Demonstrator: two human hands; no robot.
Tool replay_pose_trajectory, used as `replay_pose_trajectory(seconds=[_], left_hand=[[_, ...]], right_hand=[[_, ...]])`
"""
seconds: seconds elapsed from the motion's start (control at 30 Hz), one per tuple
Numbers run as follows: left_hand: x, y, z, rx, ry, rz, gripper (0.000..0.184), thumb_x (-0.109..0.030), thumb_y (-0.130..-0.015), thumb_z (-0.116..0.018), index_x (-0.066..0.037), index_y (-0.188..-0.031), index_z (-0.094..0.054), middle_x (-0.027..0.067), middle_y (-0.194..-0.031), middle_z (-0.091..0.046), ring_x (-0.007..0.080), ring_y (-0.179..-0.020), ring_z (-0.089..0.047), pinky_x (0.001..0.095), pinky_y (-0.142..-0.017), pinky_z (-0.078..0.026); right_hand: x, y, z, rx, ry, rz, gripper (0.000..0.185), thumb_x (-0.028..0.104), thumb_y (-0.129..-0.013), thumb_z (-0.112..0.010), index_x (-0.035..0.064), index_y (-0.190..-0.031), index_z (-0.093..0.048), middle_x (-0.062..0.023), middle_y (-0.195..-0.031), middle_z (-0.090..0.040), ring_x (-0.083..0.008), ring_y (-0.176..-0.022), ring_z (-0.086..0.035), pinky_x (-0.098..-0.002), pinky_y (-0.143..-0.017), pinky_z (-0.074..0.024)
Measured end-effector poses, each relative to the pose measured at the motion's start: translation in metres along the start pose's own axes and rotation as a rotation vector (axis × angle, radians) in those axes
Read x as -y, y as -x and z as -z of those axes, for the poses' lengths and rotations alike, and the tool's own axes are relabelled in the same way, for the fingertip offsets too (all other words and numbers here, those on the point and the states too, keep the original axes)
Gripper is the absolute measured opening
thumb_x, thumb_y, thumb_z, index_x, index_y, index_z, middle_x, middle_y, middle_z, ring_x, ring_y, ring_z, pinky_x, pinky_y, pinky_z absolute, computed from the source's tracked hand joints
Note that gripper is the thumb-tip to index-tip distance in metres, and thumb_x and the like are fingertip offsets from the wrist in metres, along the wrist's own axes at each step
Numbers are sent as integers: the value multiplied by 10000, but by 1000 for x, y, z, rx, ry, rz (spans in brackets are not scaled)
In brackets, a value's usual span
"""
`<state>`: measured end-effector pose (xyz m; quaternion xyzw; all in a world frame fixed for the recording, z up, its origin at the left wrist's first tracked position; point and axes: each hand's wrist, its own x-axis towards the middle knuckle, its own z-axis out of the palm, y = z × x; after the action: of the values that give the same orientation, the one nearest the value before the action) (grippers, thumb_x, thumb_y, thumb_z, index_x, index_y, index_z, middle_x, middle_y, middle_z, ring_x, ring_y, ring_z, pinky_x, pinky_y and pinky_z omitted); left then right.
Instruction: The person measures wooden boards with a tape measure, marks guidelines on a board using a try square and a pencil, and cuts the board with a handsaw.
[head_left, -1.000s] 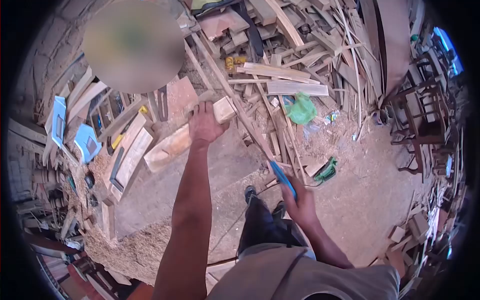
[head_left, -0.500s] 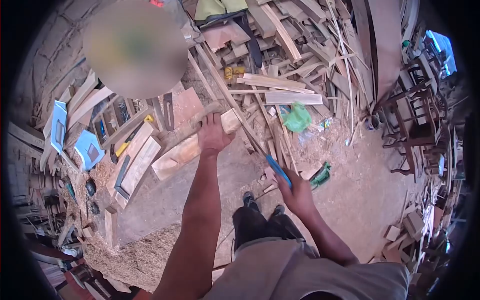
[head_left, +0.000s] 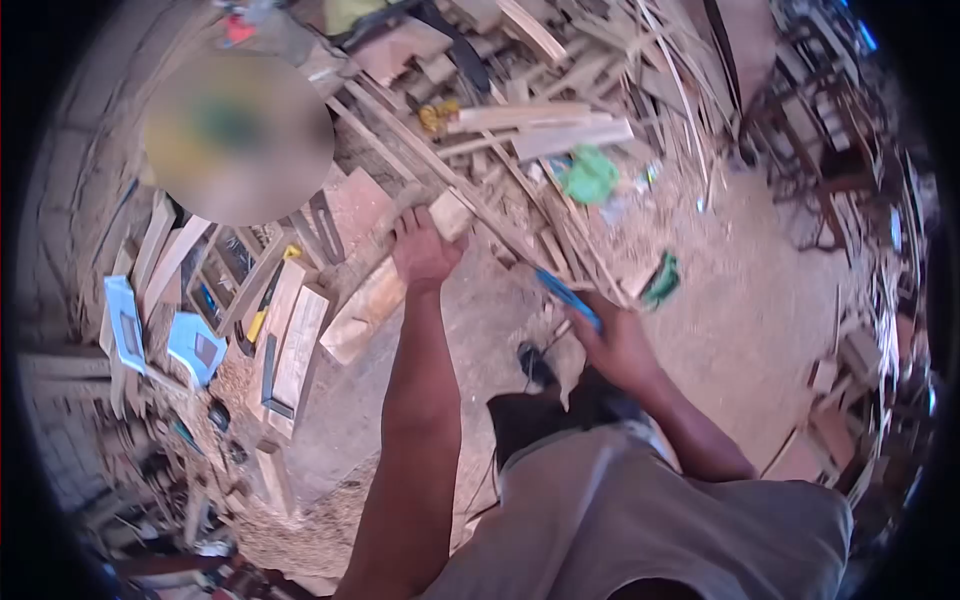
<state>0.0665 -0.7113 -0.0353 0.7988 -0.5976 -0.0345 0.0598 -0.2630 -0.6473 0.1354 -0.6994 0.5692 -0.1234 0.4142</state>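
My left hand (head_left: 427,250) lies over a pale wooden board (head_left: 365,312), fingers curled across its top and thumb toward its right end. The board rests at a slant above the floor; what supports it is hidden. In my right hand (head_left: 620,340) is the blue handle of what looks like a handsaw (head_left: 568,298). Its narrow blade seems to run up and left past the board's right end, but it blends with wood strips there. Whether the blade touches the board I cannot tell.
Left of the board lie a metal square (head_left: 270,385) on wood, a yellow-handled tool (head_left: 257,325) and light-blue pieces (head_left: 197,348). Scrap wood (head_left: 540,118) is heaped ahead. A green plastic bag (head_left: 588,176) and a green object (head_left: 661,281) lie to the right, with dark chairs (head_left: 820,190) beyond.
The whole view has turned and shifted, and the right side is blurred. Both hands keep their holds; the blue handle lies at a flatter slant in view. Only one shoe shows clearly now.
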Motion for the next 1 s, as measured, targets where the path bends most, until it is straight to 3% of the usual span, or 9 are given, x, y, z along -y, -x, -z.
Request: replay_pose_trajectory(seconds=[0.07, 0.13, 0.27, 0.33, 0.5, 0.57, 0.63, 0.83, 1.0], left_hand=[[-2, -14, 8, -39, 25, 41, 870, -569, -724, -939, -65, -1348, -604, 149, -1355, -628, 385, -1317, -612, 574, -1128, -498], [-3, -14, 11, -6, 3, 23, 874, -576, -723, -941, -69, -1350, -604, 151, -1356, -627, 390, -1308, -612, 576, -1132, -497], [-3, -12, 10, -12, 0, 44, 870, -595, -731, -929, -63, -1337, -602, 154, -1348, -631, 398, -1311, -612, 573, -1131, -499], [2, -24, 1, -59, 4, 27, 865, -604, -738, -923, -59, -1328, -603, 157, -1339, -633, 404, -1313, -614, 568, -1128, -501], [-6, -15, 14, 22, -37, 32, 818, -577, -773, -912, -40, -1313, -614, 163, -1334, -630, 413, -1311, -618, 589, -1071, -518], [-6, -15, 9, -23, -15, 32, 825, -563, -767, -917, -39, -1324, -609, 177, -1335, -628, 413, -1300, -616, 594, -1082, -512], [-3, -19, 7, -41, -9, 24, 829, -564, -763, -917, -46, -1329, -603, 190, -1337, -625, 435, -1299, -611, 596, -1105, -508], [6, -16, -3, -50, 2, -5, 855, -582, -758, -919, -56, -1342, -584, 184, -1343, -622, 417, -1315, -606, 580, -1103, -517], [-9, -14, 14, 17, 22, 42, 878, -574, -731, -940, -53, -1341, -585, 170, -1341, -629, 406, -1311, -609, 585, -1112, -503]], right_hand=[[-8, 27, 13, 15, -45, -64, 387, 297, -1110, -692, 16, -1372, -742, -238, -865, -777, -390, -843, -826, -474, -768, -626], [-16, 29, 2, -15, -71, -26, 461, 410, -1067, -744, 91, -1401, -739, -240, -845, -777, -468, -790, -794, -548, -730, -639], [-12, -130, -95, -105, -19, 107, 378, 377, -1089, -701, 66, -1286, -785, -292, -950, -775, -515, -899, -757, -577, -807, -603], [22, -159, -83, -34, 48, 83, 346, 355, -1088, -698, 52, -1220, -799, -313, -982, -770, -509, -917, -762, -565, -816, -606], [-19, -18, -16, -84, -89, 135, 401, 317, -1086, -701, 67, -1396, -739, -259, -930, -791, -496, -888, -783, -543, -823, -634], [-23, 38, 20, 97, -96, -79, 447, 305, -1083, -709, 83, -1470, -701, -237, -959, -805, -484, -863, -794, -539, -813, -647], [-24, 21, 6, 20, -49, 59, 416, 377, -1080, -727, 126, -1411, -711, -209, -893, -805, -464, -842, -796, -568, -802, -648], [-3, -157, -81, -12, -35, 93, 443, 394, -1068, -706, 52, -1345, -759, -275, -971, -784, -524, -923, -754, -597, -837, -604], [-8, -25, 1, 35, -86, 47, 397, 322, -1083, -709, 75, -1393, -744, -243, -925, -796, -489, -885, -792, -554, -818, -642]])
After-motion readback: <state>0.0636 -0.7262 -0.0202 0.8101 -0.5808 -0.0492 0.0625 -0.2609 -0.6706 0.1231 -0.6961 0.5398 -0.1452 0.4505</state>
